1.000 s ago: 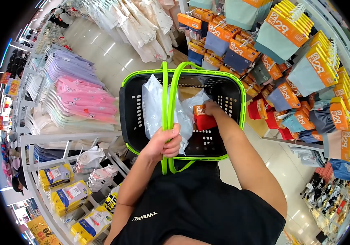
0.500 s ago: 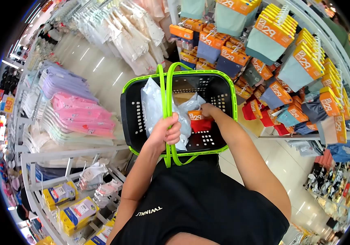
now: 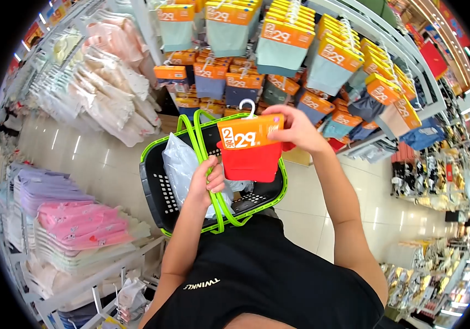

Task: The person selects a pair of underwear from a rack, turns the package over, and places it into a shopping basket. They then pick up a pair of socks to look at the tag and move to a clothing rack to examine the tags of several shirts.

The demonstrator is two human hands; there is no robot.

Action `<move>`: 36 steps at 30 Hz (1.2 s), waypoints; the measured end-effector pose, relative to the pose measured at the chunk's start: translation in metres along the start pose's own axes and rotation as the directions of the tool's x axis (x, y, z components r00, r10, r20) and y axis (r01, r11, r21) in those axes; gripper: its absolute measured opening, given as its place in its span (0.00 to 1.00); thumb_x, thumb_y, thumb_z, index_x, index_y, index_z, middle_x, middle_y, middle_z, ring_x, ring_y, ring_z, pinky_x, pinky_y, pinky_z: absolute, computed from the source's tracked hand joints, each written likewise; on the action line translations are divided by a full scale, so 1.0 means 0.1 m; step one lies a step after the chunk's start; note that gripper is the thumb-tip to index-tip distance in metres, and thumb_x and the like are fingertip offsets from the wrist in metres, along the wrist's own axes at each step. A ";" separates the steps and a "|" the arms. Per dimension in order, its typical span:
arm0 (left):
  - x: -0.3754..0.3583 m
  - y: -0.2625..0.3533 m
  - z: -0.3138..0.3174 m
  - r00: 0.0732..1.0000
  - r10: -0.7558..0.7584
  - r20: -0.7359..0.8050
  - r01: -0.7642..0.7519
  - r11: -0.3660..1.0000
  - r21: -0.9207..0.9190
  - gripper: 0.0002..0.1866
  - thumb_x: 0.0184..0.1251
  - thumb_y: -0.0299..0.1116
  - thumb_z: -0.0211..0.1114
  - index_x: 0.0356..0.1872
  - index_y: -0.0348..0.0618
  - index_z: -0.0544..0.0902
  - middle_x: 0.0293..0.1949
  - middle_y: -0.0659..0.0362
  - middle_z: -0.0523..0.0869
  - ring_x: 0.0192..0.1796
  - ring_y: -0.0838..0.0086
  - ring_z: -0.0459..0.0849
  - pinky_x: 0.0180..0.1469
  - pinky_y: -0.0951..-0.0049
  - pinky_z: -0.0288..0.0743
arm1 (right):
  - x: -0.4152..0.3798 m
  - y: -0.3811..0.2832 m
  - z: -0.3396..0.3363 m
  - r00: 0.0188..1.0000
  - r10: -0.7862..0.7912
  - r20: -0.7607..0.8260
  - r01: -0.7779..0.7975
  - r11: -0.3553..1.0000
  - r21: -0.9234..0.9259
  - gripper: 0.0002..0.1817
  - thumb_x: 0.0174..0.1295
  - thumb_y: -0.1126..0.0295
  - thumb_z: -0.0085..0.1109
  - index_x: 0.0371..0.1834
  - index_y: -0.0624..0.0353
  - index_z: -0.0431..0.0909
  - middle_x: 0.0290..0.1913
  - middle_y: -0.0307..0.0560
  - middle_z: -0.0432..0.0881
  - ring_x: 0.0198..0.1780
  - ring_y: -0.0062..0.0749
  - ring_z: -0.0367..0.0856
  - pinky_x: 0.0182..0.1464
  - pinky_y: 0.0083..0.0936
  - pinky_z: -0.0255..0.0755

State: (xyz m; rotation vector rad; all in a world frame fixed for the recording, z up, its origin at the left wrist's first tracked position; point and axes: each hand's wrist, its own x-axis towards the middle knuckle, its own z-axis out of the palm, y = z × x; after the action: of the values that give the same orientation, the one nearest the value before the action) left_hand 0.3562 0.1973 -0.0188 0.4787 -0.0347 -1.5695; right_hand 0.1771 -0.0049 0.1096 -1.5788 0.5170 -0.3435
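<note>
Near the middle, my left hand (image 3: 208, 178) is wrapped round the two green handles (image 3: 200, 143) of a black basket (image 3: 155, 183) with a green rim. A pale plastic bag (image 3: 179, 162) lies inside it. My right hand (image 3: 295, 130) pinches the orange top of a red underwear pack (image 3: 251, 162), which hangs upright over the basket's right side and hides part of it. The pack has a white hook at its top and a label reading "29".
Ahead, a grey rack (image 3: 432, 107) holds several hanging packs (image 3: 287, 38) with orange labels. Light-coloured clothes (image 3: 109, 90) hang at the upper left. Folded pink clothes (image 3: 81, 222) and purple ones (image 3: 48, 189) are at the left. Shiny floor tiles (image 3: 301, 211) show on the right.
My right hand has lifted the red pack up out of the basket. The view has turned to the right, and my left hand still grips the handles.
</note>
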 end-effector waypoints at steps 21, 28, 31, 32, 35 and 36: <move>0.35 -1.86 1.25 0.989 0.145 0.002 -0.145 0.989 0.036 0.10 0.72 0.42 0.54 0.35 0.49 0.73 0.20 0.67 0.68 0.10 0.87 0.57 0.12 0.84 0.50 | -1.78 -0.24 -1.32 0.907 -0.219 -0.358 0.376 0.805 0.459 0.18 0.62 0.79 0.59 0.55 0.67 0.70 0.48 0.47 0.82 0.47 0.26 0.82 0.52 0.24 0.77; 0.38 -2.20 1.42 0.989 0.143 0.032 -0.140 0.987 -0.080 0.10 0.73 0.42 0.53 0.35 0.49 0.75 0.17 0.69 0.64 0.11 0.87 0.56 0.12 0.84 0.51 | -2.04 -0.31 -1.55 0.905 -0.227 -0.360 0.384 0.799 0.462 0.19 0.60 0.77 0.62 0.54 0.68 0.71 0.46 0.48 0.83 0.46 0.24 0.82 0.50 0.21 0.77; 0.41 -2.25 1.47 0.995 0.098 0.024 -0.097 0.995 -0.033 0.11 0.73 0.43 0.54 0.33 0.50 0.74 0.17 0.69 0.63 0.11 0.87 0.57 0.12 0.84 0.51 | -2.09 -0.29 -1.51 0.890 -0.230 -0.395 0.409 0.784 0.467 0.19 0.61 0.77 0.62 0.54 0.68 0.71 0.46 0.48 0.84 0.45 0.24 0.83 0.50 0.20 0.76; 0.44 -2.27 1.47 0.997 0.070 0.038 -0.069 0.997 -0.019 0.11 0.73 0.43 0.54 0.32 0.50 0.74 0.16 0.70 0.63 0.11 0.86 0.57 0.13 0.84 0.51 | -2.12 -0.29 -1.49 0.882 -0.223 -0.414 0.416 0.780 0.467 0.19 0.61 0.77 0.62 0.54 0.68 0.71 0.45 0.48 0.84 0.45 0.24 0.83 0.50 0.20 0.76; 0.50 -2.28 1.49 0.997 0.049 0.056 -0.050 0.999 0.017 0.13 0.74 0.44 0.52 0.30 0.51 0.72 0.16 0.70 0.63 0.11 0.87 0.57 0.13 0.84 0.52 | -2.18 -0.25 -1.44 0.869 -0.230 -0.438 0.441 0.760 0.477 0.18 0.61 0.77 0.62 0.53 0.68 0.71 0.45 0.48 0.84 0.45 0.24 0.83 0.50 0.21 0.76; 0.50 -2.29 1.49 0.997 0.044 0.059 -0.046 0.999 0.025 0.13 0.74 0.44 0.51 0.29 0.52 0.72 0.16 0.71 0.63 0.11 0.87 0.57 0.13 0.84 0.52 | -2.20 -0.24 -1.43 0.866 -0.229 -0.444 0.443 0.763 0.471 0.18 0.61 0.77 0.62 0.53 0.68 0.71 0.45 0.48 0.84 0.45 0.24 0.83 0.50 0.21 0.76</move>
State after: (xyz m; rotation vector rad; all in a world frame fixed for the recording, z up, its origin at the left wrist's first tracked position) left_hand 0.0924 0.1253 0.0308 0.4493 -0.1102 -1.5403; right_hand -0.0805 -0.0121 0.1647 -1.0157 0.3511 -0.9973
